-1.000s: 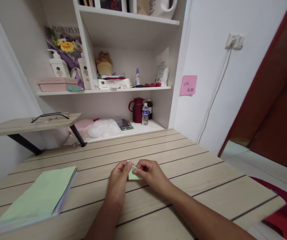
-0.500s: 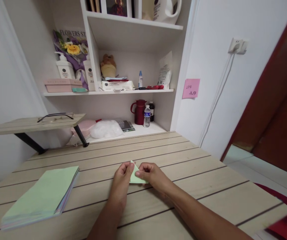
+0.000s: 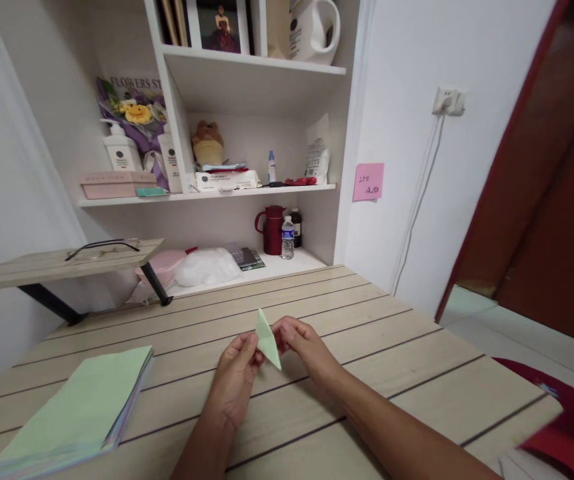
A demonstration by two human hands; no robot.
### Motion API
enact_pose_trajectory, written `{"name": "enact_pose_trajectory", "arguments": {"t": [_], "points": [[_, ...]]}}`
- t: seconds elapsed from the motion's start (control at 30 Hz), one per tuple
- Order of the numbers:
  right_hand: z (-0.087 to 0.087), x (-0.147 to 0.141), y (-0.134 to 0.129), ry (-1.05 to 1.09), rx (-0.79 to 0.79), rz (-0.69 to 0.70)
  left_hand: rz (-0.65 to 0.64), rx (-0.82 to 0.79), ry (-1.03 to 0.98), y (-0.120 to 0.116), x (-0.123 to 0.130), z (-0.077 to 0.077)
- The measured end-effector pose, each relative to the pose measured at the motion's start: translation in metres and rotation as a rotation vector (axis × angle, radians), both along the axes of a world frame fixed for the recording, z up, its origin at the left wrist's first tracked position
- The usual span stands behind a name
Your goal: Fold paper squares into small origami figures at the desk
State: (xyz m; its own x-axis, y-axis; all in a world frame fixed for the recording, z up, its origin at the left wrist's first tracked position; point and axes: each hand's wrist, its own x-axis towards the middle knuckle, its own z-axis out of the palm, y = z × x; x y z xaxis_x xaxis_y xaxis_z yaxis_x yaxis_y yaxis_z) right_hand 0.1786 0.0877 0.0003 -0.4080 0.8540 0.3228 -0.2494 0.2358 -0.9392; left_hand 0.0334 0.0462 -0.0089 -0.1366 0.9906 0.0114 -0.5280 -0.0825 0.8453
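A small folded piece of light green paper (image 3: 267,340), triangular in outline, is held up above the wooden table between my two hands. My left hand (image 3: 239,370) pinches its lower left side between thumb and fingers. At its right edge, my right hand (image 3: 304,343) has its fingers closed against the paper; the fingertips are partly hidden behind it. To the left on the table (image 3: 191,413) lies a stack of paper (image 3: 79,400) with a light green sheet on top and other colours showing at the side.
A small raised stand (image 3: 67,263) with black legs and glasses (image 3: 104,248) on it is at the back left. White shelves (image 3: 251,63) behind hold a red jug (image 3: 273,230), a water bottle (image 3: 287,239) and a plastic bag (image 3: 208,267).
The folded green paper has been turned and tilted upright, so it looks narrower. My hands have shifted around it, the left one lower on its side. The camera view has moved slightly.
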Motion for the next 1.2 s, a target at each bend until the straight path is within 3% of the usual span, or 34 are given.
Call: {"name": "enact_pose_trajectory", "arguments": {"t": [0.33, 0.6, 0.9, 1.2], "points": [[0.003, 0.003, -0.004, 0.175, -0.079, 0.253, -0.274, 0.084, -0.041, 0.004, -0.001, -0.005], [0.004, 0.000, -0.008, 0.182, -0.109, 0.259, -0.356, 0.097, -0.073, 0.004, -0.002, -0.006], [-0.004, -0.002, -0.002, 0.166, -0.084, 0.190, -0.281, 0.067, -0.024, 0.006, -0.003, -0.006], [0.001, 0.002, -0.002, 0.126, -0.074, 0.174, -0.274, 0.099, 0.047, 0.008, -0.003, -0.009]]}}
